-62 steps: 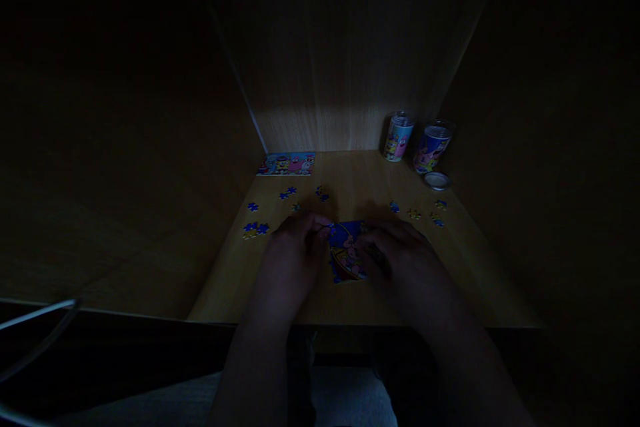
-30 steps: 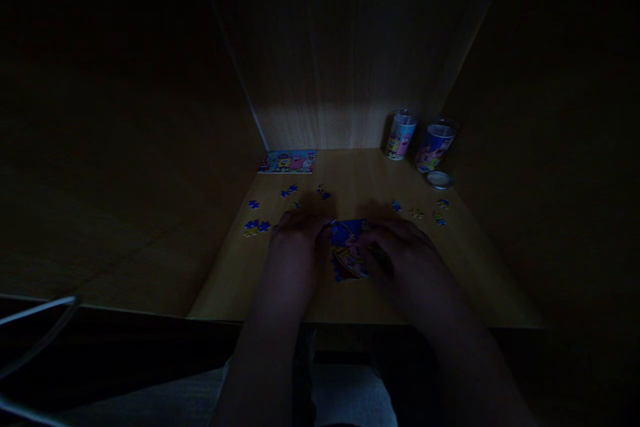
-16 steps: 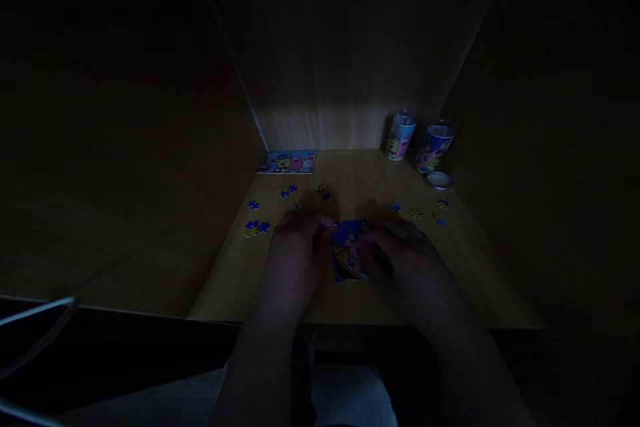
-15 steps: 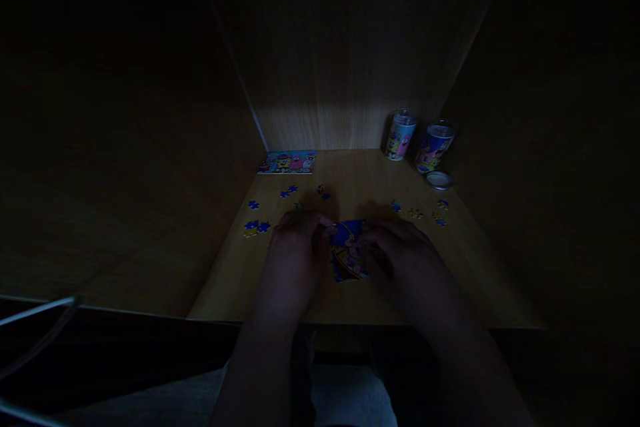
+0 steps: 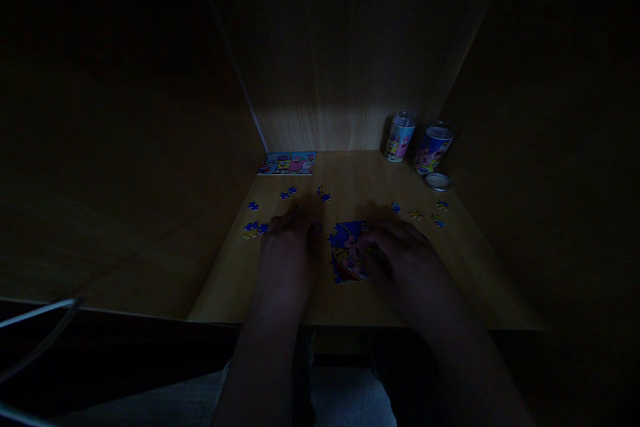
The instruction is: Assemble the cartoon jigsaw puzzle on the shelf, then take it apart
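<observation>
A partly joined jigsaw puzzle (image 5: pixel 347 253), blue with pink figures and a brown boat shape, lies flat near the front of the wooden surface. Its left edge shows bare knobs. My right hand (image 5: pixel 400 250) is curled over its right side, thumb and fingers closed on that edge and hiding part of it. To the left, apart from the puzzle, my left hand (image 5: pixel 287 240) is closed, with a small blue puzzle piece (image 5: pixel 319 229) showing at its fingertips. Darkness makes the finger contact hard to see.
Loose puzzle pieces (image 5: pixel 257 227) lie on the left, with several more pieces (image 5: pixel 415 213) on the right. A picture card (image 5: pixel 287 163) lies at the back left. Two printed canisters (image 5: pixel 400 139) and a round lid (image 5: pixel 439 181) stand at the back right. Wooden panels enclose the sides.
My left hand has moved left, away from the puzzle's left edge, uncovering that edge. The right hand stays at the puzzle's right side.
</observation>
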{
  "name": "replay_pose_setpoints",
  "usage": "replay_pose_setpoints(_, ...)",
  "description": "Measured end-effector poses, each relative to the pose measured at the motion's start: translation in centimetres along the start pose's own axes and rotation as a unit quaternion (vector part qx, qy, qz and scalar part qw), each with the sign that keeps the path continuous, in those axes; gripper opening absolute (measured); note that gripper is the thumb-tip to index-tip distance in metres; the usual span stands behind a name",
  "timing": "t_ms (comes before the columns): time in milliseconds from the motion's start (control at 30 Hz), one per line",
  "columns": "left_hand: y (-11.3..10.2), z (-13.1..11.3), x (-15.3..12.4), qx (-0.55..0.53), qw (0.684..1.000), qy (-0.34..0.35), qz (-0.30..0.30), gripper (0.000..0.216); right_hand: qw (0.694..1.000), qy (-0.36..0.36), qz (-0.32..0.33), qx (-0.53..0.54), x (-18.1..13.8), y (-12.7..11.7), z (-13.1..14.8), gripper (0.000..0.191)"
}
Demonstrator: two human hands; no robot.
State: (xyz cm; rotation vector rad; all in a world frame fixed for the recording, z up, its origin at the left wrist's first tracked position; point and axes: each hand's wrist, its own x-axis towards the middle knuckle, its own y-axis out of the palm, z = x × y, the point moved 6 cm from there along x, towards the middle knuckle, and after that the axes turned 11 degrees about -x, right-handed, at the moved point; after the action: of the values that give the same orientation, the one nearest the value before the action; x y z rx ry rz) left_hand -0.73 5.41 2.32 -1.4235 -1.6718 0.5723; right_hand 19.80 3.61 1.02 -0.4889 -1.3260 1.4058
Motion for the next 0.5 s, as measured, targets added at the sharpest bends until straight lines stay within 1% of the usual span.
replay_pose_setpoints(200, -0.2, 0.1, 0.0, -0.007, 1.0, 0.009, -0.011, 0.023, 1.0, -0.002, -0.01, -0.001, 0.0, -0.2, 0.3, 0.01)
replay_pose_setpoints(267, -0.7, -0.7, -0.2, -0.022, 0.999, 0.019, -0.02, 0.021, 1.0, 0.001, -0.009, -0.004, 0.0, -0.2, 0.3, 0.011)
replay_pose_setpoints(333, -1.2, -2.3, -0.9, -0.044, 0.998, 0.041, -0.011, 0.02, 1.0, 0.004, -0.002, -0.006, 0.0, -0.2, 0.2, 0.013)
replay_pose_setpoints(400, -1.4, -5.0, -2.0, -0.073, 0.993, 0.09, 0.032, 0.022, 1.0, -0.003, 0.008, -0.004, -0.1, 0.1, 0.0, 0.014)
replay_pose_setpoints(433, -1.4, -6.7, -2.9, -0.091, 0.986, 0.124, 0.068, 0.026, 1.0, -0.01, 0.011, -0.001, -0.1, 0.2, -0.1, 0.015)
replay_pose_setpoints(500, -1.1, -10.4, -5.2, -0.1, 0.957, 0.219, 0.165, 0.03, 0.999, -0.03, 0.013, 0.003, -0.1, 0.5, -0.4, 0.021)
